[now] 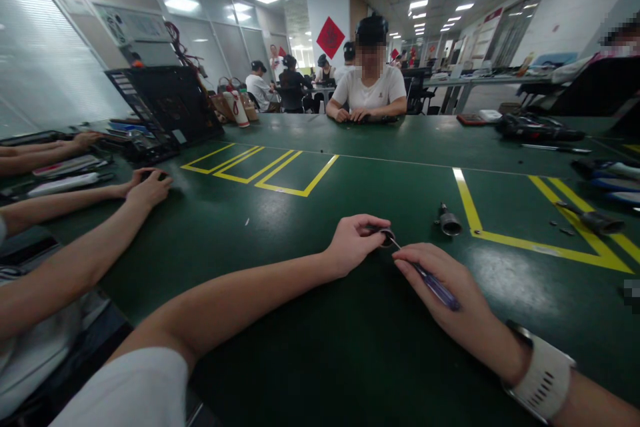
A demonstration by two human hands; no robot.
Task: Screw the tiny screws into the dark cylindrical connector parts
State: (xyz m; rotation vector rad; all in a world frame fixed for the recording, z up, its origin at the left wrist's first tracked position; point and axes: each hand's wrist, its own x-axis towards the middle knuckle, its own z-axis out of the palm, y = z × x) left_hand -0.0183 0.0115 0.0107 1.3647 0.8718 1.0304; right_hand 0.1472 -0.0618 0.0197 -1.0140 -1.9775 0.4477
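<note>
My left hand (353, 242) is closed around a small dark metal ring-shaped part (387, 238), its fingers covering much of it. In my right hand (440, 280) is a screwdriver (435, 287) with a translucent purple handle, gripped between thumb and fingers. Its thin shaft points up and left, and the tip meets the round part; whether it sits inside the opening I cannot tell. Right of my hands, a metal cup-shaped part with a stem (449, 222) lies on the green table (320, 320).
Yellow tape lines (285, 190) mark the tabletop. At the right lie another metal part (597, 220), small dark bits (566, 231) and blue-handled tools (617, 183). A co-worker's hands (150, 187) rest at the left, near a black panel (165, 103). A person (370, 90) sits opposite.
</note>
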